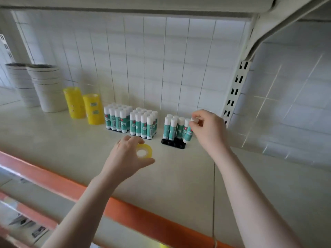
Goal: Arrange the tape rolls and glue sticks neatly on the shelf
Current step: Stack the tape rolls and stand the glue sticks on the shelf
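Note:
My left hand [125,158] grips a single yellow tape roll [144,151] just above the cream shelf [71,144]. My right hand [208,128] pinches the white cap of a green-and-white glue stick [188,135], tilted over the right end of a black holder tray [173,142]. Several other glue sticks [172,127] stand upright in that tray. Two full trays of glue sticks [117,120] [144,125] stand to the left. Two stacks of yellow tape rolls [74,102] [93,109] stand further left.
Two stacks of white cups [48,86] stand at the back left against the tiled wall. An orange strip [125,210] edges the shelf front. A slotted upright post [236,90] and a bracket close off the right side. Another shelf hangs above.

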`<act>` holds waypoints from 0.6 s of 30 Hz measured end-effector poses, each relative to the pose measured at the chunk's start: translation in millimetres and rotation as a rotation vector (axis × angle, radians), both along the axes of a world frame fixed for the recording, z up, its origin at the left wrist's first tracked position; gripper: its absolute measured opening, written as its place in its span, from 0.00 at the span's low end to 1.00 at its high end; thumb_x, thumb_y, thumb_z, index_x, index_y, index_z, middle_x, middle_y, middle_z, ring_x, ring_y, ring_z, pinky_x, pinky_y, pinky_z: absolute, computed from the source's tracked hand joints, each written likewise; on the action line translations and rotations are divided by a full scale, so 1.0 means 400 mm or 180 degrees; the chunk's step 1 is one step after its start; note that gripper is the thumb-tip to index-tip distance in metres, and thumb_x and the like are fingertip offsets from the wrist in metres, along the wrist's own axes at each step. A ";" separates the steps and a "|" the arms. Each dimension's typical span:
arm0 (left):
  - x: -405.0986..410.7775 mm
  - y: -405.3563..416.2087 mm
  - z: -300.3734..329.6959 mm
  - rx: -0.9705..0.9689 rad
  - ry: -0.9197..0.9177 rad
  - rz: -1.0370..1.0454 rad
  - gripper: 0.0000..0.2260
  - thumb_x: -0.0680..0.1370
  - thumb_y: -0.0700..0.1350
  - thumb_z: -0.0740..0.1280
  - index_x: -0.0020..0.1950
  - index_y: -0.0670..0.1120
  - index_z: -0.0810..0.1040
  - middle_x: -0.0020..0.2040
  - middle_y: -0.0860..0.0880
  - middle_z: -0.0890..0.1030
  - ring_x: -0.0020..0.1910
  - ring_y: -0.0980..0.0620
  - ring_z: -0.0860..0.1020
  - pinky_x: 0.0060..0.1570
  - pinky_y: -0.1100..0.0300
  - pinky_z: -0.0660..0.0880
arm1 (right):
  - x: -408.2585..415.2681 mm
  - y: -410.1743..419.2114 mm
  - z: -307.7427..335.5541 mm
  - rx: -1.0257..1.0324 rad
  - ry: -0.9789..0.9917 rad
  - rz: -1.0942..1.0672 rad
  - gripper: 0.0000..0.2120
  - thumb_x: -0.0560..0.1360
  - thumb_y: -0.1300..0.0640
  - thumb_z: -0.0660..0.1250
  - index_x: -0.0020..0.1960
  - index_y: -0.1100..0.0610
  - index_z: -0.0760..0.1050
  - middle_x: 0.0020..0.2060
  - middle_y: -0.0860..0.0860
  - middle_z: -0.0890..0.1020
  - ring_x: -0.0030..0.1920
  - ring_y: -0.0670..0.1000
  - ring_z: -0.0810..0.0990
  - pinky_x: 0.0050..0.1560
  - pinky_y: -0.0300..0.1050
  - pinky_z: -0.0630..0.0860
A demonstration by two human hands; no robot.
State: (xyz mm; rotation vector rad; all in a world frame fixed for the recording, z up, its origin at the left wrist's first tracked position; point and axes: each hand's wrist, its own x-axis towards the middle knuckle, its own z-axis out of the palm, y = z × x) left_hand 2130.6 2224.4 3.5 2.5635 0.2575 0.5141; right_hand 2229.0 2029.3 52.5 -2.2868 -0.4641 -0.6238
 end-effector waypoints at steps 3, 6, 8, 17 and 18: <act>0.032 0.032 -0.013 -0.0037 -0.0025 -0.0045 0.27 0.65 0.55 0.76 0.61 0.47 0.74 0.58 0.47 0.74 0.56 0.47 0.71 0.49 0.59 0.65 | 0.044 0.052 -0.022 -0.0161 0.0077 0.0018 0.09 0.74 0.59 0.65 0.53 0.56 0.79 0.50 0.51 0.82 0.49 0.51 0.79 0.44 0.39 0.68; 0.052 0.062 -0.030 -0.0037 0.0028 -0.0097 0.27 0.66 0.54 0.76 0.62 0.47 0.74 0.58 0.47 0.73 0.57 0.46 0.71 0.49 0.59 0.64 | 0.062 0.082 -0.043 -0.0341 0.0071 -0.0055 0.10 0.75 0.59 0.64 0.55 0.56 0.78 0.51 0.51 0.80 0.48 0.51 0.78 0.41 0.37 0.63; 0.061 0.080 -0.034 -0.0051 0.0056 -0.0114 0.28 0.67 0.55 0.75 0.62 0.47 0.73 0.58 0.47 0.73 0.58 0.47 0.71 0.50 0.59 0.65 | 0.067 0.092 -0.054 -0.0394 0.0103 -0.0094 0.10 0.75 0.60 0.63 0.56 0.56 0.77 0.51 0.51 0.79 0.48 0.51 0.77 0.40 0.37 0.61; 0.080 0.134 -0.044 -0.0039 -0.0088 -0.0058 0.28 0.67 0.53 0.75 0.63 0.47 0.73 0.59 0.46 0.73 0.60 0.46 0.70 0.54 0.57 0.65 | 0.073 0.111 -0.099 -0.0398 0.0056 -0.0267 0.11 0.75 0.62 0.63 0.56 0.57 0.78 0.50 0.53 0.77 0.45 0.55 0.78 0.42 0.43 0.67; 0.079 0.134 -0.046 -0.0054 -0.0098 -0.0046 0.28 0.68 0.53 0.75 0.64 0.47 0.73 0.60 0.46 0.73 0.61 0.46 0.69 0.55 0.57 0.65 | 0.072 0.110 -0.104 -0.0343 -0.0027 -0.0295 0.11 0.75 0.63 0.64 0.56 0.58 0.78 0.50 0.53 0.77 0.44 0.56 0.79 0.43 0.44 0.69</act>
